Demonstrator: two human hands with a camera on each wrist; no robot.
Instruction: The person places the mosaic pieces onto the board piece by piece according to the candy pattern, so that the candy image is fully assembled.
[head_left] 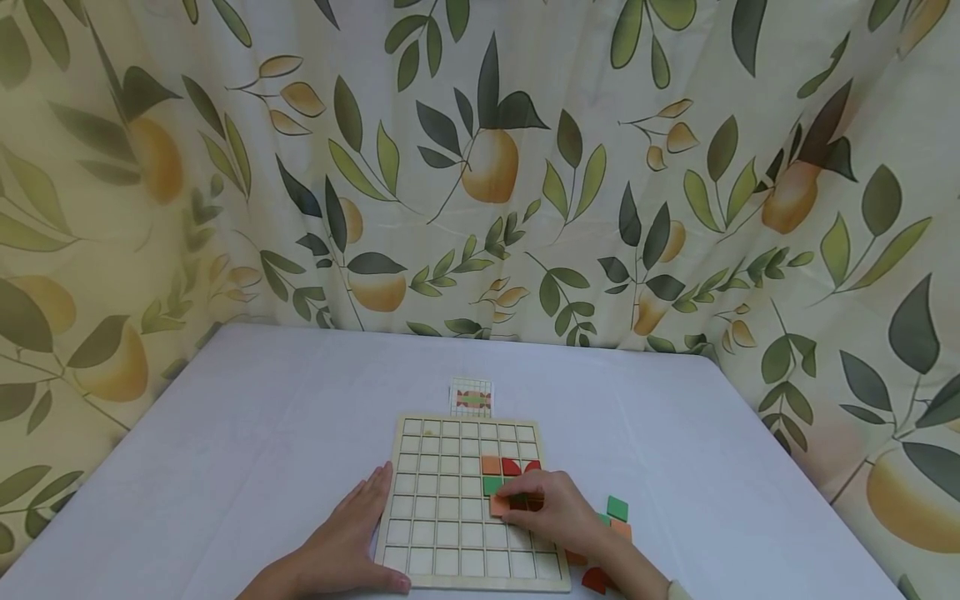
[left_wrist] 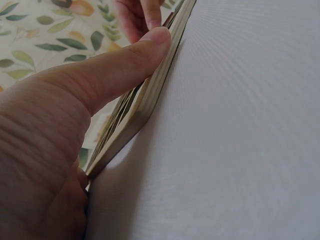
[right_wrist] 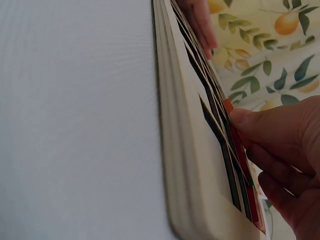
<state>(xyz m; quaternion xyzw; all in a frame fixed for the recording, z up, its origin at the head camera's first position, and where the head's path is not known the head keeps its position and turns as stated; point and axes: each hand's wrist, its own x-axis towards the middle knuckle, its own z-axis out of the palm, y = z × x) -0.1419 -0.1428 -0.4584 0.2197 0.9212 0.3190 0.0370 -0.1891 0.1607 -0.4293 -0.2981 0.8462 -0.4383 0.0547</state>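
A wooden grid board lies flat on the table. My right hand pinches an orange square tile between thumb and fingers, over a cell right of the board's middle. Above it on the grid sit a green tile, another orange tile and a red-patterned tile; further tiles are partly hidden by my right hand. My left hand rests at the board's near left corner, fingers straight along the left side. In the left wrist view its thumb lies across the board's edge.
A small pattern card lies just beyond the board's far edge. Loose tiles, among them a green one, an orange one and a red one, lie right of the board, partly behind my right forearm. A leaf-and-fruit curtain hangs behind the table.
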